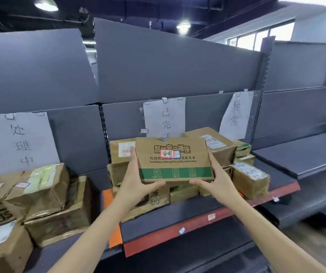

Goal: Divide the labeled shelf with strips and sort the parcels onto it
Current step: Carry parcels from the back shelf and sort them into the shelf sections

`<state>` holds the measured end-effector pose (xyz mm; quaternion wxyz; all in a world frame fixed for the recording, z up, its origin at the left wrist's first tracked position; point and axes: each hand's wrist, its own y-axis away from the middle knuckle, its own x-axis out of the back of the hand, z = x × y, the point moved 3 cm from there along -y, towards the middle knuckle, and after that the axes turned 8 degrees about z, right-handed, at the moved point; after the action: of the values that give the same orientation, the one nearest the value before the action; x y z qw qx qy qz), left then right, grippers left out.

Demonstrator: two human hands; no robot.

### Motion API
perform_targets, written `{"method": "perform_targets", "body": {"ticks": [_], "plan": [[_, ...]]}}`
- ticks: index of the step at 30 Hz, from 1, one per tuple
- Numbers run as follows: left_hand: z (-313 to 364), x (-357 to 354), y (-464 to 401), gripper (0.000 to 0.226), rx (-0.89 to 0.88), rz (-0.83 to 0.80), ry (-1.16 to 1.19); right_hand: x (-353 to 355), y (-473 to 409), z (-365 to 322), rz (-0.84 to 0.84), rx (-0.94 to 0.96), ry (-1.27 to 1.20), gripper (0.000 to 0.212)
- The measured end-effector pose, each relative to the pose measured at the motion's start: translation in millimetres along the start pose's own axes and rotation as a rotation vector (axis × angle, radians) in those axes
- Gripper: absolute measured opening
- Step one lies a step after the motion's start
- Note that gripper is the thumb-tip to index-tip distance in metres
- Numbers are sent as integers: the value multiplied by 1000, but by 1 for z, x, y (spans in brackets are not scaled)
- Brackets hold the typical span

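I hold a brown cardboard parcel [175,159] with a green band and a small red-framed handwritten sticker, its printed face towards me, in front of the middle shelf section. My left hand [136,179] grips its left edge, thumb underneath. My right hand [215,179] grips its right edge the same way. Behind it several parcels [220,145] are stacked on the grey shelf [203,210] with a red front edge. An orange strip [111,219] lies across the shelf at the left end of that section. Paper labels [164,116] hang on the back panel.
Another stack of parcels [39,196] fills the left shelf section under a paper label [20,141]. A third label [235,115] hangs at the right. To the right stands a shelf unit [304,152] with bare grey boards. A perforated upright [264,83] separates the units.
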<state>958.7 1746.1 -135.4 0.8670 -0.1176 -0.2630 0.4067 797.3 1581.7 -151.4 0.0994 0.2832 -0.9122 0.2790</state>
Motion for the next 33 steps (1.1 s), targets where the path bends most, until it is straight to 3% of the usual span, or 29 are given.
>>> {"method": "perform_targets", "body": {"ticks": [7,14,20,25,33], "plan": [[41,-148,-26,89,-162,-118,46,133,7,70,158,-97,121,96],[71,-319,-36,86,-134,-21,32,277,-21,167,181,-155,162,83],[99,-444,-74,108,-15,-43,22,382,-78,233,112,-203,181,71],[88,-489,-113,105,13,13,-60,399,-136,274,37,-211,146,58],[51,-504,-206,92,-58,116,-322,360,-243,327,-90,-173,112,53]]}}
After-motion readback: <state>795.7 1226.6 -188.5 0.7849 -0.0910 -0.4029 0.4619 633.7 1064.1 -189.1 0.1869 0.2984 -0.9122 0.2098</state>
